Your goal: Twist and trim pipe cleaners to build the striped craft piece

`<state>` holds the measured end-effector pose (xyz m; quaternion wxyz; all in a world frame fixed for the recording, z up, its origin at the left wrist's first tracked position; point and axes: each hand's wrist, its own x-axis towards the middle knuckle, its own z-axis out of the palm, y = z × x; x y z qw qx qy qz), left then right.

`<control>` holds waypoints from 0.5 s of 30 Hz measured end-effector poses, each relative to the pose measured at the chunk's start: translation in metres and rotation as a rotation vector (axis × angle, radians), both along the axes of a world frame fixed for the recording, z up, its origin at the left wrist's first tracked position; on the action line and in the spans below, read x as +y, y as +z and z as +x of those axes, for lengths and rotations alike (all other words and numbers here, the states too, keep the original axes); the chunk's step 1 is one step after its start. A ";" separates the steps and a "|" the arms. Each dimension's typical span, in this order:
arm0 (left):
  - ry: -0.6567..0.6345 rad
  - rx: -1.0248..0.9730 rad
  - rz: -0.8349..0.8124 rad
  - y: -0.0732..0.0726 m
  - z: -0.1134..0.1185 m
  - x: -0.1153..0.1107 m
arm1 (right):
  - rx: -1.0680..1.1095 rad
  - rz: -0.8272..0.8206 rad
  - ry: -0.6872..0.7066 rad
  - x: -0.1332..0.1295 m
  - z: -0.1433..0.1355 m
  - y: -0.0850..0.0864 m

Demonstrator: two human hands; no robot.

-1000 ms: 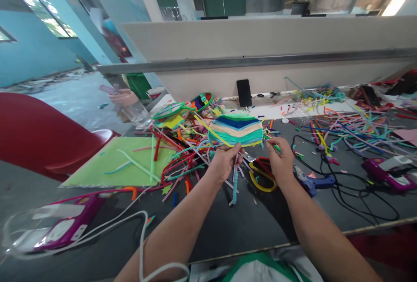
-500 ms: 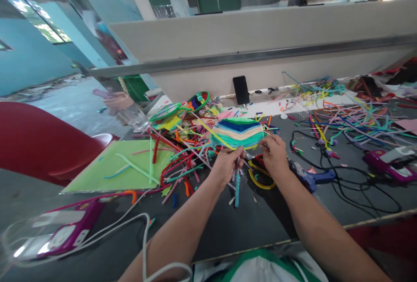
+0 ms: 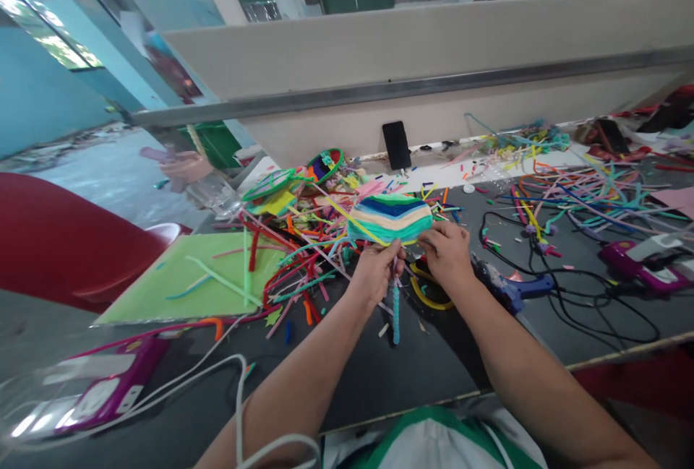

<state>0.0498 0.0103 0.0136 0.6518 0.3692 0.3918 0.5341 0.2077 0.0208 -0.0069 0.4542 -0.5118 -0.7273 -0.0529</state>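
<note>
A striped piece in green, dark blue, cream and teal, with a yellow strip along its lower edge, is held up over the dark table. My left hand pinches its bottom edge by the stem, and a twisted light-blue length hangs below those fingers. At the lower right edge, my right hand has its fingertips closed on the yellow strip. Yellow-handled scissors lie partly hidden beside my right wrist, with a blue glue gun to their right.
Colourful pipe cleaners are heaped left of the hands, more at the right. A green sheet, a black phone, magenta power strips and loose cables surround the work area. A red chair stands at left.
The camera view has shifted slightly. My right hand has moved a little left, closer to my left hand and onto the piece's lower edge. My left hand keeps its pinch.
</note>
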 end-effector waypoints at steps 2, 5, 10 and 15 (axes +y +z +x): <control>-0.009 -0.002 -0.004 0.000 0.000 -0.001 | -0.007 -0.016 -0.013 -0.001 0.000 0.002; -0.022 -0.005 -0.019 0.001 -0.001 -0.001 | 0.012 -0.034 -0.022 0.000 0.001 0.003; -0.049 0.002 -0.005 0.002 -0.002 -0.002 | 0.022 -0.017 -0.044 0.001 0.003 0.002; -0.057 0.013 0.006 0.002 -0.003 -0.002 | 0.042 0.012 -0.046 0.001 0.003 0.001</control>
